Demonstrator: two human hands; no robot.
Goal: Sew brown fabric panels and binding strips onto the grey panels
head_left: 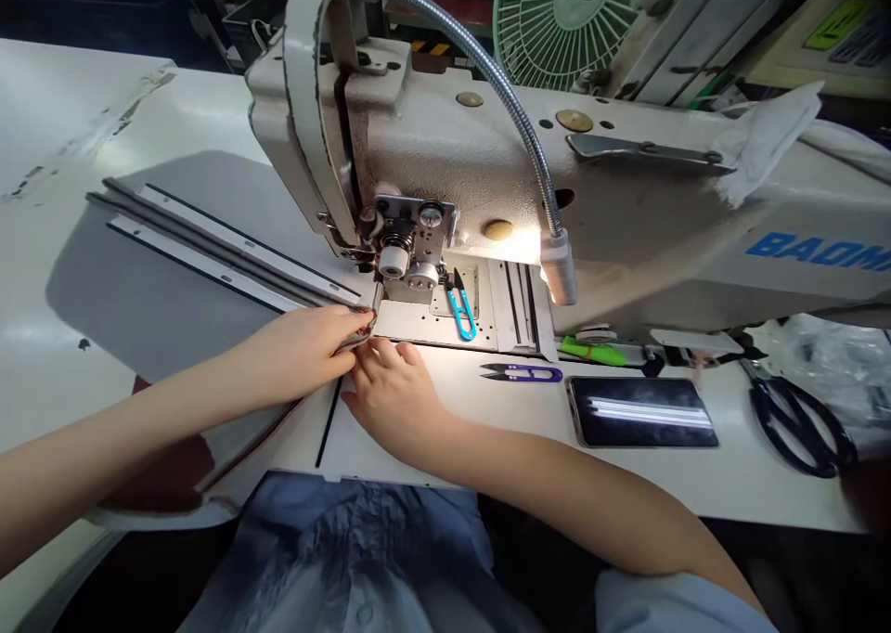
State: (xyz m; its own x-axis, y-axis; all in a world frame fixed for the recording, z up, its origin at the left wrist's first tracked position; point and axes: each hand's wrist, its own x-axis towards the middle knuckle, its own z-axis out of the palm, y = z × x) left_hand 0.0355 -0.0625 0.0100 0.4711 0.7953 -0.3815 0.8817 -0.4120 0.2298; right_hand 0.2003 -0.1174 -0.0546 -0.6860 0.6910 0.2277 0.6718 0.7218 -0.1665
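Observation:
A grey fabric panel (187, 322) with a dark red patch lies left of the sewing machine's needle area, and pale strips with dark edges (201, 264) run along it toward the needle. My left hand (303, 350) pinches the folded end of the panel just in front of the presser foot, which is mostly hidden behind the machine head (410, 243). Close beside it, my right hand (396, 396) has its fingers curled in against the same edge, and the fingertips are partly hidden. Blue thread snips (462, 313) rest on the metal machine plate.
Purple thread snips (533, 373), a phone (641, 412) and dark-handled scissors (800, 419) lie to the right on the white table (515, 419). A green-handled tool (593, 351) is by the machine base. The lamp (559, 271) hangs low; a green fan (557, 25) stands behind.

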